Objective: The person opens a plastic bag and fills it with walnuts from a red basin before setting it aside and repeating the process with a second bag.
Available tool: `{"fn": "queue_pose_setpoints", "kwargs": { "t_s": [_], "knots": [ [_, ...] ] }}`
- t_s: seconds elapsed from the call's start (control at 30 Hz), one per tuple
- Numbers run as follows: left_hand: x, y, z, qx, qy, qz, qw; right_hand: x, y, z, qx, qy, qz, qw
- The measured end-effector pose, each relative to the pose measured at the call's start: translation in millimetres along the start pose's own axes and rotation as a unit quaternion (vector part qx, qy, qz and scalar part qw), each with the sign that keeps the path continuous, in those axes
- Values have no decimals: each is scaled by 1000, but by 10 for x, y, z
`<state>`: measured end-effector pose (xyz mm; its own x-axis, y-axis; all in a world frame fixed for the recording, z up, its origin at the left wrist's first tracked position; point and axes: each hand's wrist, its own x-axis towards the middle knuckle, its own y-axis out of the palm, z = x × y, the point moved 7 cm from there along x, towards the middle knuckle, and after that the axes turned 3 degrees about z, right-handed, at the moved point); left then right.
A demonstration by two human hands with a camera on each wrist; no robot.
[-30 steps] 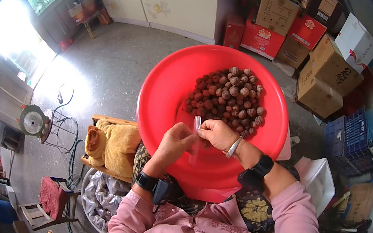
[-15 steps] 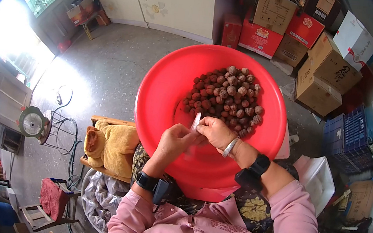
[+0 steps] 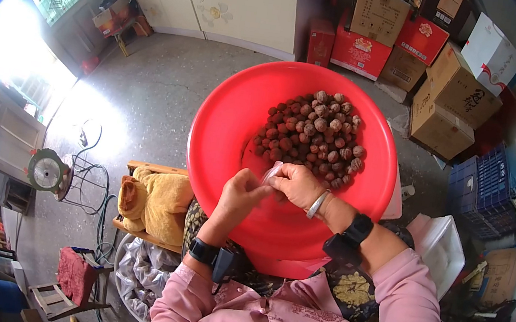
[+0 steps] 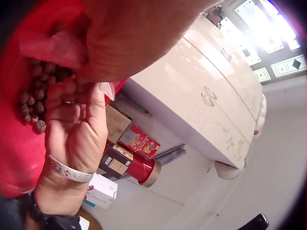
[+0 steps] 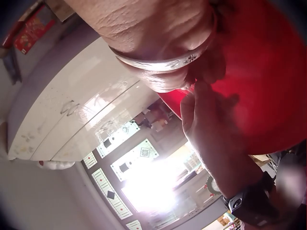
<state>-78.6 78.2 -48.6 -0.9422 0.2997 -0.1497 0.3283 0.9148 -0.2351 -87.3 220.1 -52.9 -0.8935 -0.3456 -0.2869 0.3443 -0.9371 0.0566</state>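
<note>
Over the near side of a red plastic basin, my two hands meet at a small, thin clear plastic bag. My left hand pinches its left side between thumb and fingers. From the other side my right hand, with a silver bangle at the wrist, grips the bag too. The bag's film sticks out past the fingers in the left wrist view. Brown walnuts lie heaped in the basin beyond the hands. In the right wrist view the hands hide the bag.
On the left a yellow plush cloth covers a wooden seat, above a tub of plastic bags. A white foam box and a blue crate stand at the right. Cartons are stacked behind. A small fan stands far left.
The bag stood up as a narrow upright strip above the fingers; now it is shorter and crumpled, bunched between the hands. The hands stay close together over the basin. The walnuts have not moved.
</note>
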Motion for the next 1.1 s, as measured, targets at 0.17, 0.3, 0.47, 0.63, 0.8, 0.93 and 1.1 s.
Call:
{"fn": "queue_pose_setpoints", "kwargs": {
  "t_s": [0.17, 0.3, 0.47, 0.63, 0.8, 0.93, 1.1],
  "knots": [
    [-6, -98, -34, -134, 27, -58, 989, -15, -32, -16, -40, 0, -6, 999],
    [-36, -252, 39, -189, 26, -157, 969, -21, -148, -42, -69, 15, -28, 997],
    [-53, -212, 22, 63, 53, -197, 977, -62, -313, -118, -294, 27, -52, 954],
    [-139, -141, -235, 222, 124, -211, 944, -225, -273, -12, -437, 72, -19, 897],
    [-99, -195, -81, 127, 38, -197, 971, -187, -274, -340, -475, -12, 61, 878],
    [-29, -206, 84, 66, 30, -190, 979, -118, -933, 2, -503, 40, -77, 860],
    [-16, -210, 94, 8, 46, -183, 982, -80, -1244, 121, -509, 26, -184, 840]
  ]
}}
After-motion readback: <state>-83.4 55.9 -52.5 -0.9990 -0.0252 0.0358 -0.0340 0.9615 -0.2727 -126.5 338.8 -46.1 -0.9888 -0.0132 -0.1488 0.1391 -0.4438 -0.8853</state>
